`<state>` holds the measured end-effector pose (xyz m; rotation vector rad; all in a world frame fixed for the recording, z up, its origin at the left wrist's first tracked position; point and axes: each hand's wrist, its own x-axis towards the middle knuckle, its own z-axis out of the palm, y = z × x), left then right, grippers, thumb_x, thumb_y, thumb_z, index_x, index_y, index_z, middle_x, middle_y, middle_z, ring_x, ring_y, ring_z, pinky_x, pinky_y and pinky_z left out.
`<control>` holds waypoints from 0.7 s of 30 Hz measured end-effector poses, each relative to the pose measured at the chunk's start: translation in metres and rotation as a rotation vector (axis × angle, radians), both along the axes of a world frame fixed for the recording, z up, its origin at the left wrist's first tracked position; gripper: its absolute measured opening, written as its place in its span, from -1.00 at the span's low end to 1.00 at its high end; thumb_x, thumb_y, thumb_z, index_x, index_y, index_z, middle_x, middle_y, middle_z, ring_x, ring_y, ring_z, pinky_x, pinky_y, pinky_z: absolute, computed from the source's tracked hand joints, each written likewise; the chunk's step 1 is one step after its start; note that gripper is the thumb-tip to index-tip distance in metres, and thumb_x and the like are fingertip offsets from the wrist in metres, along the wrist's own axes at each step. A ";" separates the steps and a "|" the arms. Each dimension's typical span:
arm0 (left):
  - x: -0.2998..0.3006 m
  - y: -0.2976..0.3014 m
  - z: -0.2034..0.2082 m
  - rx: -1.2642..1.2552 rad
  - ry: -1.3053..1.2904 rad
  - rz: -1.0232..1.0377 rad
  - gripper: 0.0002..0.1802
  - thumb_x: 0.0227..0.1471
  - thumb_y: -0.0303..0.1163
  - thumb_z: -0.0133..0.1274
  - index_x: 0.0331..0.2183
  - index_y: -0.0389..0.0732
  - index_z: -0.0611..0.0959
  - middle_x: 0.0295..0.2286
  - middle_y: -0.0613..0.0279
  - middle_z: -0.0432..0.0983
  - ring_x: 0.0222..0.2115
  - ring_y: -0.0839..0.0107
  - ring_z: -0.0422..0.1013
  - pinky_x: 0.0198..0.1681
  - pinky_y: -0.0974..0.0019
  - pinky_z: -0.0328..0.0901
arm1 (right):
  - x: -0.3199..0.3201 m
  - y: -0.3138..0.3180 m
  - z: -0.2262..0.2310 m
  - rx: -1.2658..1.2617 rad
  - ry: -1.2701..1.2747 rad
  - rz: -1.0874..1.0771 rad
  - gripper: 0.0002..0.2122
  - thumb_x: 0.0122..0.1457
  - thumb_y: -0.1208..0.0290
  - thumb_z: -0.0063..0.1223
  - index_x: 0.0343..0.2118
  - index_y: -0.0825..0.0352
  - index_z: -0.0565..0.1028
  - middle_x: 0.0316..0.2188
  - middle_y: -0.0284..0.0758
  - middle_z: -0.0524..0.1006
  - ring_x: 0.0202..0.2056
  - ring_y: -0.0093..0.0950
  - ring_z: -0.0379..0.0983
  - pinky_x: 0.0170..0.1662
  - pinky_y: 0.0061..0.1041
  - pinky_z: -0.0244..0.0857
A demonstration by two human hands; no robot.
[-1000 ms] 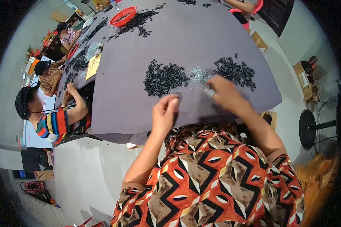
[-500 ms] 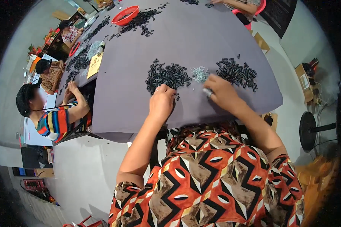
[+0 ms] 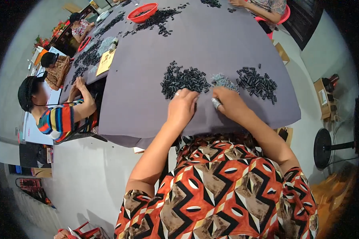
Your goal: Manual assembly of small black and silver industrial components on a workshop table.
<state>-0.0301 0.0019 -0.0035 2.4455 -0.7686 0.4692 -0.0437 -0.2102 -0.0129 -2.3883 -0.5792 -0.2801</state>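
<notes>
My left hand (image 3: 182,106) rests at the near edge of a heap of small black cylindrical pieces (image 3: 183,81), fingers bent and pressed together. Whatever lies in its fingertips is too small to make out. Just to the right, my right hand (image 3: 231,104) is closed in a pinch, with a silver-grey wrap (image 3: 216,103) on one digit. Its fingertips face the left hand, a short gap apart, and their contents are hidden. Beyond the right hand lies a small pile of thin grey metal pins (image 3: 223,80). A second heap of black pieces (image 3: 257,84) is farther right.
A grey cloth covers the table (image 3: 147,107). Toward the far end stands a red basket (image 3: 143,13) beside more black pieces (image 3: 159,18). A yellow card (image 3: 106,62) lies at the left edge. Several people sit along the left; another person's arm (image 3: 263,11) shows far right.
My right hand has drawn back from the pin pile toward my left hand, its fingers closing together. My left hand stays beside the left heap. The whole view has shifted slightly.
</notes>
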 end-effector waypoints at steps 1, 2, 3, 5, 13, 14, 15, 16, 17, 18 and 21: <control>0.004 -0.008 0.001 0.028 -0.009 -0.017 -0.86 -0.01 -0.46 0.08 -0.32 -0.19 0.63 -0.41 0.14 0.46 -0.30 0.10 0.40 -0.29 0.12 0.33 | -0.003 -0.002 0.002 0.091 0.095 -0.009 -0.79 -0.09 0.59 0.09 -0.35 0.34 0.37 -0.40 -0.17 0.44 -0.31 -0.12 0.44 -0.28 -0.21 0.32; 0.007 -0.015 0.001 0.057 -0.019 -0.034 -0.86 -0.02 -0.45 0.08 -0.32 -0.18 0.62 -0.42 0.14 0.45 -0.31 0.11 0.40 -0.30 0.11 0.34 | -0.005 -0.003 0.001 0.093 0.092 -0.012 -0.79 -0.09 0.59 0.09 -0.35 0.34 0.37 -0.40 -0.17 0.44 -0.31 -0.12 0.44 -0.28 -0.21 0.32; 0.013 -0.021 -0.003 0.088 -0.025 -0.023 -0.88 -0.04 -0.43 0.11 -0.36 -0.19 0.62 -0.44 0.14 0.44 -0.32 0.12 0.40 -0.30 0.11 0.35 | -0.007 -0.003 -0.002 0.127 0.122 -0.002 -0.79 -0.09 0.59 0.08 -0.34 0.34 0.36 -0.39 -0.16 0.44 -0.31 -0.12 0.44 -0.28 -0.22 0.31; 0.024 -0.031 -0.009 0.124 -0.053 -0.016 -0.89 -0.07 -0.41 0.12 -0.42 -0.20 0.60 -0.44 0.12 0.45 -0.32 0.11 0.41 -0.32 0.11 0.37 | -0.008 -0.004 -0.006 0.164 0.145 0.000 -0.78 -0.09 0.59 0.07 -0.34 0.34 0.35 -0.38 -0.16 0.44 -0.30 -0.12 0.43 -0.27 -0.22 0.30; 0.027 -0.038 -0.008 0.137 -0.056 -0.022 -0.90 -0.08 -0.41 0.15 -0.43 -0.19 0.61 -0.45 0.13 0.44 -0.33 0.11 0.41 -0.31 0.11 0.36 | -0.016 0.000 -0.017 0.101 -0.038 0.009 -0.75 -0.16 0.62 0.08 -0.36 0.33 0.34 -0.40 -0.17 0.42 -0.33 -0.09 0.41 -0.29 -0.20 0.30; 0.023 -0.034 -0.005 0.071 -0.040 -0.027 -0.90 -0.06 -0.44 0.13 -0.40 -0.21 0.61 -0.41 0.13 0.46 -0.32 0.10 0.42 -0.31 0.10 0.34 | -0.015 -0.001 -0.017 0.108 -0.074 0.012 -0.75 -0.16 0.63 0.07 -0.36 0.32 0.34 -0.41 -0.17 0.41 -0.33 -0.09 0.41 -0.30 -0.19 0.30; 0.020 -0.028 -0.005 -0.012 -0.036 -0.047 -0.89 -0.06 -0.45 0.13 -0.39 -0.21 0.61 -0.40 0.13 0.48 -0.33 0.10 0.43 -0.32 0.12 0.34 | -0.012 -0.002 -0.018 0.109 -0.073 0.010 -0.75 -0.16 0.63 0.07 -0.36 0.32 0.34 -0.41 -0.17 0.41 -0.33 -0.09 0.41 -0.30 -0.19 0.30; 0.016 -0.021 -0.006 -0.096 -0.031 -0.064 -0.88 -0.06 -0.46 0.13 -0.37 -0.22 0.60 -0.39 0.12 0.49 -0.33 0.10 0.43 -0.32 0.14 0.34 | -0.011 -0.001 -0.019 0.133 -0.075 0.008 -0.76 -0.17 0.63 0.06 -0.37 0.32 0.34 -0.43 -0.17 0.41 -0.34 -0.08 0.41 -0.31 -0.19 0.30; 0.014 -0.017 -0.008 -0.086 0.083 0.012 -0.86 -0.06 -0.47 0.14 -0.36 -0.25 0.59 -0.39 0.10 0.51 -0.37 0.13 0.45 -0.32 0.22 0.34 | -0.010 -0.001 -0.020 0.157 -0.078 0.007 -0.76 -0.17 0.63 0.05 -0.37 0.32 0.34 -0.44 -0.17 0.41 -0.35 -0.08 0.41 -0.31 -0.19 0.30; 0.010 -0.014 -0.009 -0.088 0.085 0.014 -0.86 -0.06 -0.47 0.14 -0.36 -0.25 0.59 -0.39 0.10 0.51 -0.37 0.13 0.45 -0.32 0.22 0.34 | -0.011 -0.002 -0.020 0.155 -0.075 0.008 -0.76 -0.17 0.63 0.05 -0.37 0.32 0.34 -0.44 -0.17 0.41 -0.35 -0.08 0.41 -0.31 -0.19 0.30; 0.004 -0.005 -0.015 -0.262 0.222 0.043 -0.85 -0.05 -0.49 0.14 -0.34 -0.27 0.59 -0.42 0.09 0.50 -0.48 0.15 0.44 -0.39 0.23 0.33 | -0.010 -0.001 -0.017 0.146 -0.070 -0.014 -0.78 -0.16 0.62 0.02 -0.39 0.32 0.35 -0.45 -0.17 0.41 -0.36 -0.07 0.41 -0.33 -0.19 0.30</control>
